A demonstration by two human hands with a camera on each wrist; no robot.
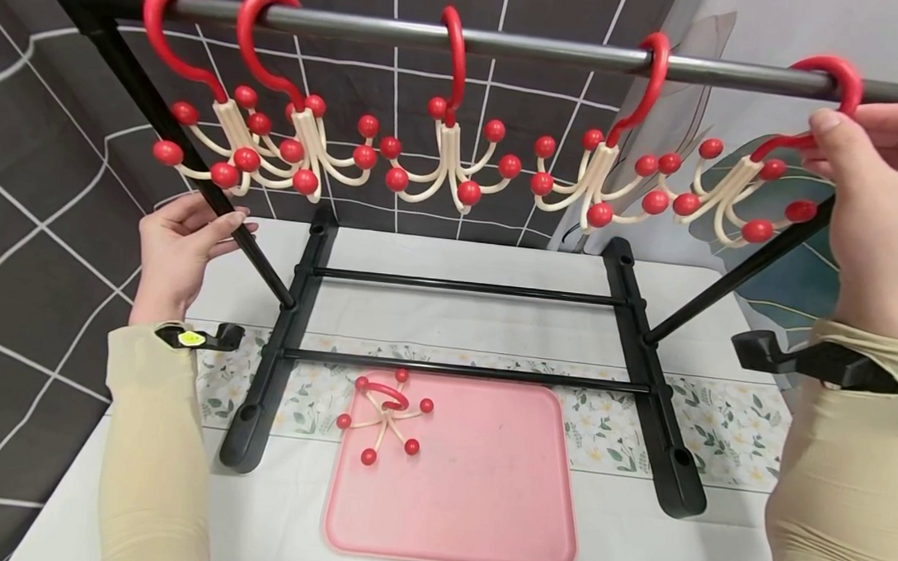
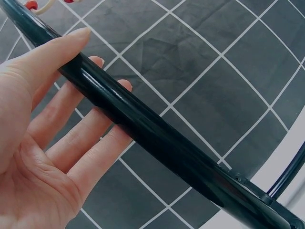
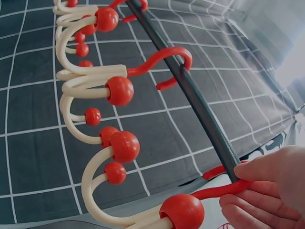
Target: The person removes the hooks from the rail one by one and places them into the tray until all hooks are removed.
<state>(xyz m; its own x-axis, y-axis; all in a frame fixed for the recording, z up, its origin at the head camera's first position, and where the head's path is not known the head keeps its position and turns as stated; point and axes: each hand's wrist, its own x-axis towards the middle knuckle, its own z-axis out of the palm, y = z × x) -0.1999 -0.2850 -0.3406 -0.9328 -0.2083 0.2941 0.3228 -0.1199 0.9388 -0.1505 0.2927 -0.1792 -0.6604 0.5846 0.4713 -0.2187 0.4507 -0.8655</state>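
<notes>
On the left, my left hand (image 1: 177,250) holds the slanted black post (image 2: 143,124) of a rack, thumb in front and fingers behind it. At the far right, my right hand (image 1: 878,205) pinches the red hook (image 3: 219,192) of a multi-arm hanger (image 1: 736,185) with cream arms and red ball tips. That hook curves over the top rail (image 1: 531,53). Several matching hangers, such as the middle one (image 1: 450,153), hang along the rail to its left. Another hanger (image 1: 386,414) lies on a pink tray (image 1: 486,480) below.
The rack's black feet (image 1: 649,378) and two lower crossbars (image 1: 461,370) stand on a white table with a floral strip (image 1: 607,430). The tray lies at the front crossbar. A dark cloth with a white grid (image 1: 43,217) covers the back and left.
</notes>
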